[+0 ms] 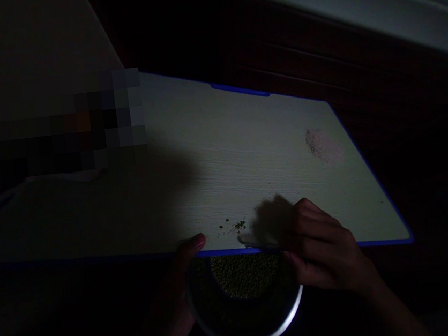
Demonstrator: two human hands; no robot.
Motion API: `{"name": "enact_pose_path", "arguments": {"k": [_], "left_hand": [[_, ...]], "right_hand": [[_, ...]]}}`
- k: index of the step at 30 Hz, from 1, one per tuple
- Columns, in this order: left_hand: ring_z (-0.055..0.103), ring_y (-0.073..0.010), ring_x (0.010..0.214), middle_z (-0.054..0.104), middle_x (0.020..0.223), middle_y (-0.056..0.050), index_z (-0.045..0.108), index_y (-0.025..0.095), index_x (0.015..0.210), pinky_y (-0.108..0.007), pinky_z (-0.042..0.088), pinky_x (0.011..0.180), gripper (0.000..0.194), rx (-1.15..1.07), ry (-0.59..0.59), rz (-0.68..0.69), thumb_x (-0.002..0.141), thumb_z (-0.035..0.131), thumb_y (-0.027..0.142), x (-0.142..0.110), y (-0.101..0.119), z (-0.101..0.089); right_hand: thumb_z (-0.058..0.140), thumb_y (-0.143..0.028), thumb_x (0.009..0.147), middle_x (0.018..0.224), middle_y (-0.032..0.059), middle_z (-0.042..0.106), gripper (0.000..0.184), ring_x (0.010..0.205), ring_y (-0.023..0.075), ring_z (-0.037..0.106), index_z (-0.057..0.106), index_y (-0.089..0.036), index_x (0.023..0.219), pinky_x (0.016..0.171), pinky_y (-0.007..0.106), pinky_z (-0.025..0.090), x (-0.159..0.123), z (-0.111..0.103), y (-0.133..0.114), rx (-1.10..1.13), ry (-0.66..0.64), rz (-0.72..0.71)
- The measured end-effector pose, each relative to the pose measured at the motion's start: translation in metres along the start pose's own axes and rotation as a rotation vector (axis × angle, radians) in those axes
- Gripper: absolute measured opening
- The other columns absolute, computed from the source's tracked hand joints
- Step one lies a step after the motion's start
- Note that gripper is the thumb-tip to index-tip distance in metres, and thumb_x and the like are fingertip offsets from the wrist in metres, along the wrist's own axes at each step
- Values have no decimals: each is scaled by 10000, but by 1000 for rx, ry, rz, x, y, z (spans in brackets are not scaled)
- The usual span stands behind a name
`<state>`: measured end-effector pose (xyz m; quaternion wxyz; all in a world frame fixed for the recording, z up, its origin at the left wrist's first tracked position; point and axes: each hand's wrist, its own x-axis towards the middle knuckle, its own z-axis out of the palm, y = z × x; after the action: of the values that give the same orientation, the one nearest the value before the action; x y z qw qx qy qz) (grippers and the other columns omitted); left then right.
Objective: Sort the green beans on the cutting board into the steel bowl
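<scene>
A round metal bowl (282,323) holding small green beans (246,274) is below the near blue edge of a pale tabletop (223,130). My left hand (181,291) is closed around the bowl's left side, its thumb resting on the table edge. At the right side of the bowl, my right hand (330,247) has its fingers curled at the table edge; what they hold, if anything, is hidden. Between the hands, a few loose beans (239,225) lie on the tabletop. A thin greyish thing (248,240) beside them is too dark to identify.
A pinkish grainy patch (325,148) is on the table's right part. Something pixelated and unreadable covers the left side. A pale ledge (351,8) runs across the upper right. The surroundings are very dark.
</scene>
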<state>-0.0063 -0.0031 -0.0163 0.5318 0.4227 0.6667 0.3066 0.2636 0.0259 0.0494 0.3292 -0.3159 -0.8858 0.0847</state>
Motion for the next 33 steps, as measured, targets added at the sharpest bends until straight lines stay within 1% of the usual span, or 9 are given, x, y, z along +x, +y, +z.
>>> {"name": "enact_pose_path", "arguments": {"k": [4, 7, 12, 15, 19, 24, 28, 30, 33], "left_hand": [[522, -379, 1403, 633, 1466, -148, 611, 269, 1151, -508, 344, 1205, 544, 26, -4, -43, 667, 647, 515, -2, 11, 2], [532, -392, 1390, 649, 1446, -150, 603, 262, 1139, -522, 357, 1196, 546, -4, 11, -115, 646, 621, 497, -3, 16, 2], [488, -391, 1427, 598, 1500, -169, 602, 229, 1180, -514, 314, 1220, 581, 48, 0, -46, 683, 593, 530, 0, 7, 1], [526, -361, 1402, 623, 1484, -129, 602, 249, 1195, -506, 342, 1206, 520, 38, -2, -40, 746, 567, 507, 1, 1, 2], [550, -347, 1382, 664, 1443, -85, 614, 282, 1218, -518, 331, 1212, 494, 11, 21, -57, 775, 593, 501, 0, -2, 3], [568, -360, 1363, 640, 1465, -118, 637, 266, 1234, -506, 423, 1157, 529, -23, -28, -30, 770, 646, 522, 0, -7, 1], [500, -367, 1422, 588, 1517, -136, 625, 232, 1289, -511, 344, 1208, 593, 33, -18, -15, 784, 631, 543, 2, -7, -1], [505, -383, 1415, 621, 1478, -149, 630, 221, 1273, -539, 308, 1222, 597, 28, -15, -73, 774, 613, 548, 3, -3, -2], [510, -397, 1407, 681, 1408, -127, 683, 265, 1173, -571, 221, 1245, 478, -47, 41, -162, 766, 635, 510, 2, 2, -2]], "right_hand": [[611, -134, 912, 717, 17, 595, 72, 697, 169, 492, 631, -193, 875, 656, 358, 414, 0, 0, 0, -28, -17, -4], [607, -128, 911, 713, 11, 589, 81, 692, 170, 488, 632, -201, 886, 652, 355, 409, 0, 1, 0, -53, -24, 10], [606, -114, 906, 715, 17, 595, 91, 691, 173, 494, 631, -197, 875, 653, 358, 403, 0, 1, -1, -33, 0, 17], [628, -132, 906, 708, 14, 583, 70, 697, 171, 484, 634, -192, 870, 659, 359, 401, 1, 0, 0, -34, -37, -1], [634, -125, 891, 768, 16, 608, 97, 744, 172, 519, 657, -194, 955, 694, 362, 424, 1, -1, 3, -23, -98, -35], [635, -166, 903, 757, 2, 582, 69, 724, 163, 506, 664, -207, 951, 696, 360, 423, -1, -1, 4, -10, -88, -56], [621, -157, 915, 720, 6, 574, 50, 701, 161, 490, 643, -191, 886, 670, 351, 402, 1, 1, 0, -17, -23, -25], [611, -152, 920, 693, 4, 552, 105, 691, 161, 471, 612, -191, 823, 658, 348, 385, 2, 3, -2, -37, -15, 5], [590, -114, 916, 672, -5, 518, 193, 675, 155, 449, 546, -202, 750, 652, 340, 367, 5, 4, -6, -77, -12, 73]]}}
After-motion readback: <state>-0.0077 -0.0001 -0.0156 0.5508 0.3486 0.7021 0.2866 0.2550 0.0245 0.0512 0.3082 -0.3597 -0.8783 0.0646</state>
